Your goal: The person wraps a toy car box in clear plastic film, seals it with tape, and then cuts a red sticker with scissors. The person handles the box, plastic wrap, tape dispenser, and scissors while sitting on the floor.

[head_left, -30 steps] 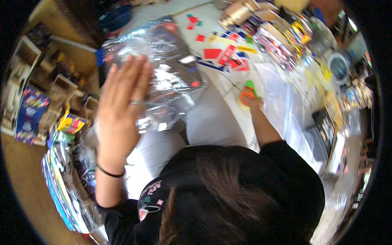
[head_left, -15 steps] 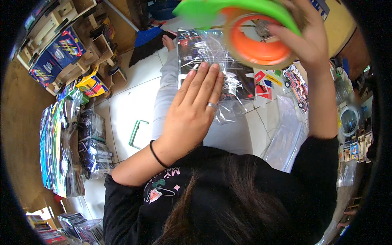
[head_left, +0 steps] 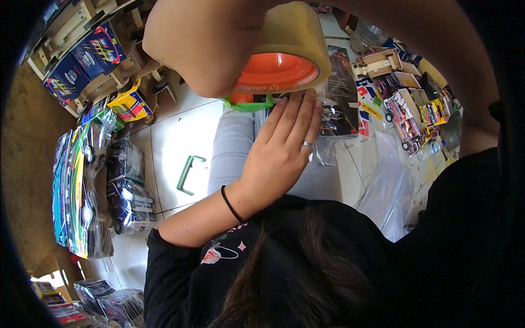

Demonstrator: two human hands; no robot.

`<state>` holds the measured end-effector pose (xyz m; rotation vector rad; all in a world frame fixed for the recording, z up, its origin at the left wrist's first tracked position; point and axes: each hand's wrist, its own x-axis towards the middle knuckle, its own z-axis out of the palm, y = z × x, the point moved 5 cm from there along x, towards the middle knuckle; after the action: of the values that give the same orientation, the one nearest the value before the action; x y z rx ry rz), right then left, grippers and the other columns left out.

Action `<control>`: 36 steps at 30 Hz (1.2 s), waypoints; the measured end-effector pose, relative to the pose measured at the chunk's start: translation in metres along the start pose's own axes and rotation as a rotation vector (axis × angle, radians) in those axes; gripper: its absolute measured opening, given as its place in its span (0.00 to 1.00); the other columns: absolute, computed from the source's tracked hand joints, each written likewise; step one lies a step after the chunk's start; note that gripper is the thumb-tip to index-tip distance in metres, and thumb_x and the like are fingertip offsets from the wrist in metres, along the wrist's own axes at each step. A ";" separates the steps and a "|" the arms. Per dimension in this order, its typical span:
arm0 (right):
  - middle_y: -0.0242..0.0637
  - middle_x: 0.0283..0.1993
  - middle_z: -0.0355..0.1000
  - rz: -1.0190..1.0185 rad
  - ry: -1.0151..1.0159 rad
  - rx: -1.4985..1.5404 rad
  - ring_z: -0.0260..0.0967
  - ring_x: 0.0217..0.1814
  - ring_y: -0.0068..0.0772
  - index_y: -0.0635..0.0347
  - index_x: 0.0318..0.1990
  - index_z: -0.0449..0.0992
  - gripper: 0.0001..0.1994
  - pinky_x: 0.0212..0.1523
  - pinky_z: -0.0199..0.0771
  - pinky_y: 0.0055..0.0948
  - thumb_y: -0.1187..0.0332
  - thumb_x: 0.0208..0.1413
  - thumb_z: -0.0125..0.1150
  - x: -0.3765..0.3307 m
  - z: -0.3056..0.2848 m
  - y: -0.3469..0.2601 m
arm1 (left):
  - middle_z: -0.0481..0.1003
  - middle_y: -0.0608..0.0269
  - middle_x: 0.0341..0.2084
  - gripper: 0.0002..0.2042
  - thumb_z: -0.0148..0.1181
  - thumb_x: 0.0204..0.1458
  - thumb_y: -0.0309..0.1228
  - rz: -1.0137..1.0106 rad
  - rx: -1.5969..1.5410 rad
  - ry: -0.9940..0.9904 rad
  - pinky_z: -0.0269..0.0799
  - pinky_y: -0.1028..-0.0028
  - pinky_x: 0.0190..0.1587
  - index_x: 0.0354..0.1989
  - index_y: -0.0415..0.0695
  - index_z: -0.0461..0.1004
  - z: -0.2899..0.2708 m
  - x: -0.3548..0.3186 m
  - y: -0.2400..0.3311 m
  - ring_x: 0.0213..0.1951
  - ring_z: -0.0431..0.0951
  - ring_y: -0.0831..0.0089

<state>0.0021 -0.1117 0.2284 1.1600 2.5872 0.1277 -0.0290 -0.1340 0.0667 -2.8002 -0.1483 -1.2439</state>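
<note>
Two hands are busy, and the step in hand looks like taping a clear plastic bag shut over the lap. Nearest the camera, the right hand (head_left: 202, 44) fills the top of the view, raised high with a tape dispenser (head_left: 276, 60): a brown tape roll on an orange hub in a green frame. How its grip closes round the handle I cannot tell, since the handle is hidden behind the hand; it does seem to carry the dispenser. Just below it, the left hand (head_left: 281, 156) lies flat, fingers straight and together, palm pressed down on the plastic-wrapped package (head_left: 336, 106) resting on the grey-trousered legs. A ring shows on one finger, a black band on the wrist.

My read: the next move calls for bringing the dispenser down to the bag's folded edge while the flat hand keeps the wrap from springing back.

Farther out, a green handle-shaped piece (head_left: 188, 174) lies on the tiled floor (head_left: 169, 131) to the left. Beyond it, wrapped toy boxes (head_left: 82, 180) stack along the left, and more packed boxes (head_left: 407, 109) sit far right.
</note>
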 end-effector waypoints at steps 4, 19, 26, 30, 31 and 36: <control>0.42 0.52 0.67 0.059 -0.003 -0.072 0.69 0.49 0.39 0.56 0.49 0.74 0.23 0.49 0.69 0.34 0.75 0.40 0.63 -0.024 0.001 0.004 | 0.66 0.50 0.55 0.25 0.48 0.45 0.29 0.037 0.041 0.020 0.58 0.63 0.62 0.55 0.34 0.66 0.001 -0.003 -0.004 0.59 0.65 0.60; 0.42 0.55 0.68 0.546 0.260 -0.121 0.68 0.52 0.47 0.51 0.50 0.76 0.31 0.52 0.69 0.39 0.77 0.29 0.60 -0.224 0.089 -0.023 | 0.65 0.53 0.58 0.23 0.47 0.50 0.26 0.069 0.035 -0.016 0.58 0.67 0.62 0.56 0.36 0.66 0.000 -0.012 -0.007 0.62 0.63 0.62; 0.38 0.52 0.68 0.648 0.228 -0.059 0.68 0.51 0.45 0.48 0.46 0.78 0.23 0.48 0.71 0.40 0.75 0.35 0.62 -0.216 0.132 -0.003 | 0.66 0.55 0.57 0.22 0.52 0.49 0.25 0.086 -0.018 -0.044 0.62 0.65 0.58 0.55 0.38 0.68 0.003 -0.011 -0.015 0.59 0.66 0.60; 0.35 0.47 0.72 0.384 -0.544 0.128 0.69 0.49 0.44 0.49 0.36 0.79 0.14 0.43 0.73 0.40 0.71 0.36 0.62 -0.197 0.258 0.034 | 0.69 0.59 0.50 0.22 0.56 0.48 0.26 0.088 -0.034 0.004 0.66 0.68 0.48 0.55 0.40 0.70 0.003 -0.021 -0.021 0.50 0.70 0.64; 0.36 0.44 0.73 0.444 -0.368 0.294 0.70 0.46 0.44 0.49 0.34 0.80 0.13 0.41 0.73 0.41 0.67 0.35 0.63 -0.197 0.284 0.040 | 0.70 0.64 0.44 0.23 0.60 0.46 0.29 0.188 0.123 0.067 0.63 0.74 0.42 0.54 0.43 0.71 -0.006 -0.023 -0.017 0.42 0.70 0.68; 0.39 0.50 0.70 1.111 0.297 0.408 0.70 0.49 0.44 0.55 0.44 0.76 0.20 0.49 0.71 0.38 0.62 0.39 0.66 -0.249 0.432 0.069 | 0.71 0.61 0.43 0.23 0.59 0.46 0.45 0.343 -0.509 0.027 0.59 0.69 0.44 0.51 0.51 0.74 -0.050 0.025 -0.031 0.42 0.69 0.67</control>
<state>0.3405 -0.2681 -0.1093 2.7721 1.8746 -0.0031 -0.0526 -0.1076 0.1196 -3.0119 0.7176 -1.3811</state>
